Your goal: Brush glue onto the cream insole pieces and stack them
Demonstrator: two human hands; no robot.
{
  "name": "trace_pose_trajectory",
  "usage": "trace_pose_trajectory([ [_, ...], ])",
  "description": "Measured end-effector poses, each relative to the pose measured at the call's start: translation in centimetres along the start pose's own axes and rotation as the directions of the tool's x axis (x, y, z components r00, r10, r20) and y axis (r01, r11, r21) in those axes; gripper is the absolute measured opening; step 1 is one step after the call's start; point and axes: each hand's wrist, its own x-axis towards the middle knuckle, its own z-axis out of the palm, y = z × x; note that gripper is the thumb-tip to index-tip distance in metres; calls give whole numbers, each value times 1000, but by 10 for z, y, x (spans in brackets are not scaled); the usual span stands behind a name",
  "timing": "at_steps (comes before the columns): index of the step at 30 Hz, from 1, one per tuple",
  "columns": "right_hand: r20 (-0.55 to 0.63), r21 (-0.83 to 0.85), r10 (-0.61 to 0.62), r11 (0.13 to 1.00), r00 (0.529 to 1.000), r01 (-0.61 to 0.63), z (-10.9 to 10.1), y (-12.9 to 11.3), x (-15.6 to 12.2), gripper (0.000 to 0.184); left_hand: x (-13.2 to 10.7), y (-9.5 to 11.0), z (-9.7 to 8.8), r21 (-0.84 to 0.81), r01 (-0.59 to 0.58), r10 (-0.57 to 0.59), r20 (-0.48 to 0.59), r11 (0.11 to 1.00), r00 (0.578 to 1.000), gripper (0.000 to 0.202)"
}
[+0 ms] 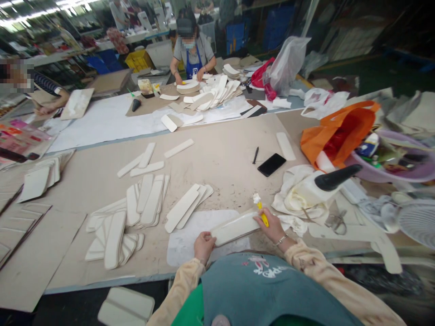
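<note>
In front of me a long off-white strip [234, 229] with rounded ends lies on a white sheet [178, 246] on the table. My left hand [204, 246] pinches the strip's left end between thumb and fingers. A small yellow-handled brush [263, 217], its tip covered in white paste, is gripped in my right hand [273, 228] at the strip's right end. Whether the right fingers also touch the strip is hard to see. Just left of the sheet, a few similar strips [185, 206] lie fanned, with larger stacks [147, 197] beyond them.
A black phone [271, 165] and a dark pen-like tool [255, 155] lie ahead. To the right are a black-nozzled container [306, 192] on cloth, scissors [336, 222], an orange bag [336, 131] and a purple basin [394, 170]. Across the table a co-worker [193, 54] handles similar pieces.
</note>
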Motion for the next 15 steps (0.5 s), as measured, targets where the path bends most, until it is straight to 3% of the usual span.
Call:
trace_pose_trajectory([
  [15, 7, -98, -68, 993, 998, 68, 9, 13, 5, 10, 1, -3, 3, -38, -3, 4, 40, 999, 999, 11],
])
